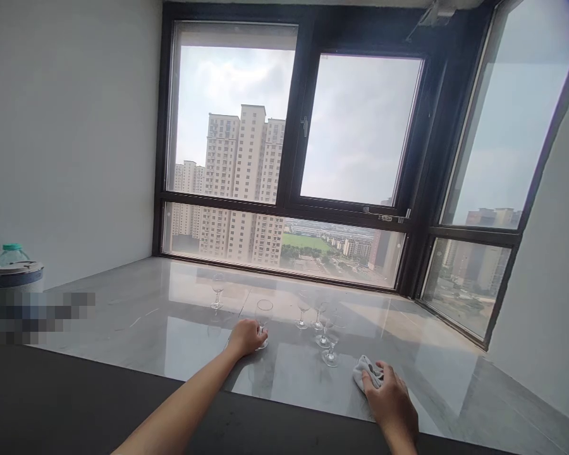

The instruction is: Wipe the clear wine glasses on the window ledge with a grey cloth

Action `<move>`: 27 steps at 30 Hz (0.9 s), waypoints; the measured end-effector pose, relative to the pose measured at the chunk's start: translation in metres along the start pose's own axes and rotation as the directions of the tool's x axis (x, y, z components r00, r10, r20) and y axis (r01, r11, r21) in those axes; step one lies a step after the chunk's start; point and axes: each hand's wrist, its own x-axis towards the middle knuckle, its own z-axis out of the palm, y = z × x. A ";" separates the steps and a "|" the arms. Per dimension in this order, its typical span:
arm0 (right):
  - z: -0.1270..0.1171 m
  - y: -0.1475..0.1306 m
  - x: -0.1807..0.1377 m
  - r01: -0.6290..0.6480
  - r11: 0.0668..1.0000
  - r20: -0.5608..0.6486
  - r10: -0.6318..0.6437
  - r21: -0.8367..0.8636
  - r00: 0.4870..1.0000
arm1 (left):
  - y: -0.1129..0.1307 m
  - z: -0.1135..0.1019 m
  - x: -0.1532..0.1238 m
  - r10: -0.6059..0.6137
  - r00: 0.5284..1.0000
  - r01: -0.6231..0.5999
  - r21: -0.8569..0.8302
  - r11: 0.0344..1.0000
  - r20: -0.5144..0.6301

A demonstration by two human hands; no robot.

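My left hand is closed around the lower part of a clear stemmed glass, which stands upright near the middle of the glossy grey sill. Its bowl shows above my fingers, while most of the stem is hidden. On the right, my right hand grips a crumpled light grey cloth resting on the sill. Between my hands and slightly farther back, several clear stemmed glasses stand close together, the nearest glass just left of the cloth. One more glass stands apart at the back left.
A bucket and a bottle with a green cap stand at the far left, partly blurred out. Dark-framed windows rise behind the sill. The sill's front edge runs above a dark panel.
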 end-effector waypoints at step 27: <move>-0.002 -0.002 -0.002 -0.003 1.000 0.001 0.003 -0.024 1.000 | 0.004 -0.005 -0.002 -0.008 1.000 0.008 -0.001 1.000 0.003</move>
